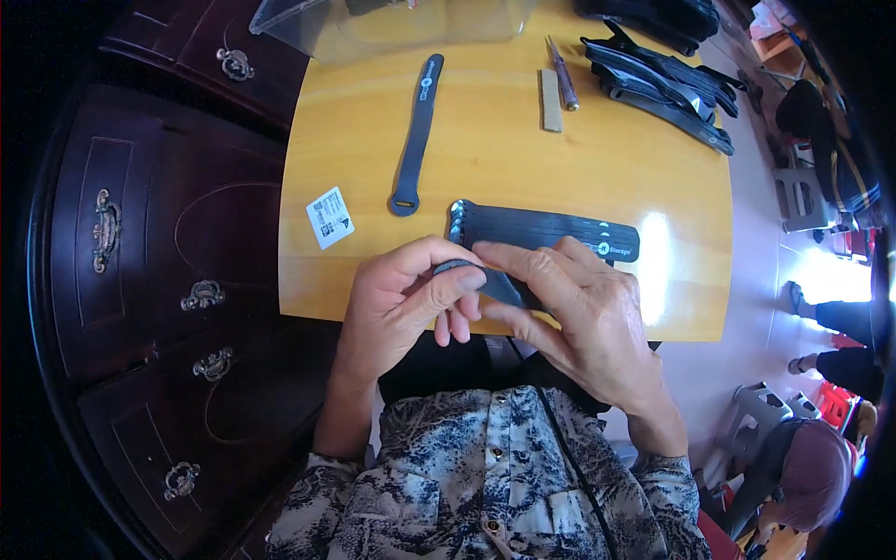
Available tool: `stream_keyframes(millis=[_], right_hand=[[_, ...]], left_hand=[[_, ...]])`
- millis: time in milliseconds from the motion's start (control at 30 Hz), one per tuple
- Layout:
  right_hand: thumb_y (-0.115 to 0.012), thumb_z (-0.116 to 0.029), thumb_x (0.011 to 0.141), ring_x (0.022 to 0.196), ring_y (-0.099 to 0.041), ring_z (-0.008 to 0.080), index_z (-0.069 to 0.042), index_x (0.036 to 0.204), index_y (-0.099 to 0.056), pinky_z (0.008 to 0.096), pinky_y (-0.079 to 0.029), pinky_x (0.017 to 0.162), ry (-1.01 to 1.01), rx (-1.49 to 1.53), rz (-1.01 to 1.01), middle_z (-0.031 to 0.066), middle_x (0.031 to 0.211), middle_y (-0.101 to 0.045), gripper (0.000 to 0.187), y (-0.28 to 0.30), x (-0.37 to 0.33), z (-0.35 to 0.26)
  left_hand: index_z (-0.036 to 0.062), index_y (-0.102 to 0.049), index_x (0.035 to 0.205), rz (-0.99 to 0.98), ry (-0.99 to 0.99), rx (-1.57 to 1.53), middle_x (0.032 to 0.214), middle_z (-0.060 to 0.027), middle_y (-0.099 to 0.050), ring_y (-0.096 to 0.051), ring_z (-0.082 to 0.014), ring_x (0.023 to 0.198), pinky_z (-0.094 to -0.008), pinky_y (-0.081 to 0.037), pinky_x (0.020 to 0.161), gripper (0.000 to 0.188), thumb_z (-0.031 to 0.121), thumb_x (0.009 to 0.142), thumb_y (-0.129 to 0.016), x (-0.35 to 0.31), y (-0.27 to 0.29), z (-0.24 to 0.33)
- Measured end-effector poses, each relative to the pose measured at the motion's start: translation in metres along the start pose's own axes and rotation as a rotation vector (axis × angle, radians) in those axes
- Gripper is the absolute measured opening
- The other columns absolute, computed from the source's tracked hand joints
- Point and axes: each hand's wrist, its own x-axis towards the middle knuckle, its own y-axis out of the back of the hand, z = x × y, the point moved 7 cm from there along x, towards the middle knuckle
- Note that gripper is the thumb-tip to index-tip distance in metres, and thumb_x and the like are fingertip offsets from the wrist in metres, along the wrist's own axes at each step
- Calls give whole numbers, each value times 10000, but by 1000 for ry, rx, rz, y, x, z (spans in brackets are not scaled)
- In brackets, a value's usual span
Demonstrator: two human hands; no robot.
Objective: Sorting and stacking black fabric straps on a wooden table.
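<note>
Near the table's front edge, my left hand [401, 297] pinches the rounded end of a black strap [509, 288] between thumb and fingers. My right hand [593, 313] has its thumb and fingers on the same strap, further right, and covers much of it. Just beyond my hands lies a row of flat black straps [546, 227] with white print, placed closely side by side. A single dark strap [419, 135] with a slotted round end lies lengthwise to the left. Left of that is a white printed label [330, 218].
A pointed tool with a purple handle [566, 86] lies by a tan strip [551, 101]. Bundled black straps [658, 84] occupy the far right, and a clear plastic bin [401, 33] the far edge. Dark drawers [177, 224] flank the table's left; grey stools [761, 415] stand rightward, near other people.
</note>
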Motion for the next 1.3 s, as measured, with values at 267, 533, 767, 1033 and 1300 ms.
stream_keyframes(millis=[267, 533, 767, 1033, 1300], right_hand=[[-683, -280, 818, 739, -601, 320, -16, 906, -624, 387, -486, 648, -286, 211, -161, 119, 809, -639, 285, 4, -27, 45], [-729, -172, 806, 634, -550, 106, 13, 846, -661, 256, -442, 582, -599, 406, -75, 22, 691, -607, 201, 14, -70, 107], [-678, -151, 870, 664, -521, 32, -15, 940, -670, 181, -420, 587, -851, 710, 44, -17, 740, -626, 153, 10, -93, 131], [-644, -155, 904, 641, -528, 35, -3, 979, -654, 176, -419, 559, -902, 787, 158, 1, 752, -638, 169, 7, -95, 134], [-676, -150, 881, 554, -506, 32, -17, 902, -647, 175, -379, 499, -930, 673, 279, 6, 688, -624, 138, 12, -107, 140]], left_hand=[[-52, -681, 949, 76, -120, 158, 734, -88, -629, -614, -116, 590, -205, -470, 495, 113, -12, 856, -629, 3, 15, -6], [-83, -664, 952, 84, 174, -52, 794, -141, -657, -642, -149, 654, -232, -509, 539, 121, -22, 859, -617, 4, 28, -53], [-67, -620, 964, 234, 57, 81, 838, -124, -664, -635, -136, 657, -240, -513, 563, 109, 17, 896, -607, 2, 28, -57], [-30, -644, 942, 370, -77, 330, 800, -49, -645, -611, -75, 645, -184, -467, 526, 83, -15, 860, -651, 1, 27, -49], [-43, -647, 990, 406, -11, 194, 819, -50, -653, -619, -93, 646, -212, -490, 533, 135, -10, 860, -652, 4, 29, -58]])
